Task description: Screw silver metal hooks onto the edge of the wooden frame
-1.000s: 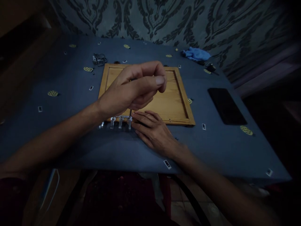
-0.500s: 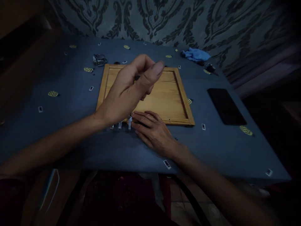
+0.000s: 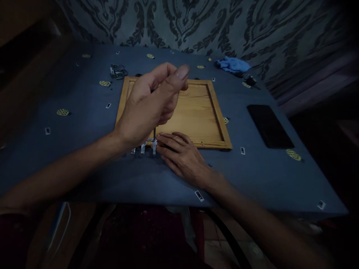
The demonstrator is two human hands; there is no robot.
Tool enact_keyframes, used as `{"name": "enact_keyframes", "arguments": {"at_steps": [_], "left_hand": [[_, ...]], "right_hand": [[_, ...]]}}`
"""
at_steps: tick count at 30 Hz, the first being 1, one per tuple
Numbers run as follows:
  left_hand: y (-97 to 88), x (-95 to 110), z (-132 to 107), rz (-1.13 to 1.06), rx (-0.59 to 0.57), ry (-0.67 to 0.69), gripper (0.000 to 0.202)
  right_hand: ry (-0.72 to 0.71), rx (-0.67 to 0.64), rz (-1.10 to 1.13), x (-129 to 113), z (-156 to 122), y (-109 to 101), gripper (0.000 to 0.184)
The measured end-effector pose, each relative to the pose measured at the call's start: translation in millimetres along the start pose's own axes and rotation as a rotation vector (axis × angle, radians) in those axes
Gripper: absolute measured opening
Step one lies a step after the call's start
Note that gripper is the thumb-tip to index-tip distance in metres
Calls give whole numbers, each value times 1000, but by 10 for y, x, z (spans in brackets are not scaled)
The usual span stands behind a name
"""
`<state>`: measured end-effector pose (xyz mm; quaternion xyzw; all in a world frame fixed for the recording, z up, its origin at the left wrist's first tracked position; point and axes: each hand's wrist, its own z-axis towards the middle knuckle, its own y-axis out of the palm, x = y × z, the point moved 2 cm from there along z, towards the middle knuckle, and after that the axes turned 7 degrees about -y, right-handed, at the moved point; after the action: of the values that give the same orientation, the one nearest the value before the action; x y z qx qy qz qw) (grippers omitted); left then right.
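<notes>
A light wooden framed panel (image 3: 200, 108) lies flat on the table, and a row of metal hooks (image 3: 154, 147) runs along its near edge. My left hand (image 3: 153, 101) is raised above the panel's left part, fingers curled around a screwdriver (image 3: 154, 133). Its handle is hidden in my fist; only the thin dark shaft shows, pointing down at the rightmost visible hook. My right hand (image 3: 183, 155) rests on the near edge of the panel with fingers extended, the fingertips beside that hook. The hooks further left are partly covered by my left wrist.
A blue patterned cloth (image 3: 84, 157) covers the table. Small metal pieces (image 3: 118, 71) lie beyond the panel's far left corner. A blue cloth item (image 3: 234, 65) and a dark object (image 3: 249, 79) are at the back right. A black flat device (image 3: 269, 126) lies on the right.
My left hand has shifted slightly left and turned a little, so the screwdriver shaft now shows below it. My right hand stays in place on the panel edge.
</notes>
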<state>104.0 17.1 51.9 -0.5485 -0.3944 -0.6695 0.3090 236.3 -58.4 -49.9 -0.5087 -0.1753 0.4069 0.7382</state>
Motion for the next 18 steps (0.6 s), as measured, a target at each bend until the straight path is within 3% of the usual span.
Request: {"name": "enact_keyframes", "arguments": {"at_steps": [10,12,18], "left_hand": [[-8,32,101,81,-348,-88,31],[4,-8,113,89,-306,-63,31],[3,-189,116,55,28,76,32]], "right_hand": [[7,-8,-4,-26,27,-44,29],[3,-7,-6,-27,27,-49,30],[-19,12,-8,-11,17,-27,29]]}}
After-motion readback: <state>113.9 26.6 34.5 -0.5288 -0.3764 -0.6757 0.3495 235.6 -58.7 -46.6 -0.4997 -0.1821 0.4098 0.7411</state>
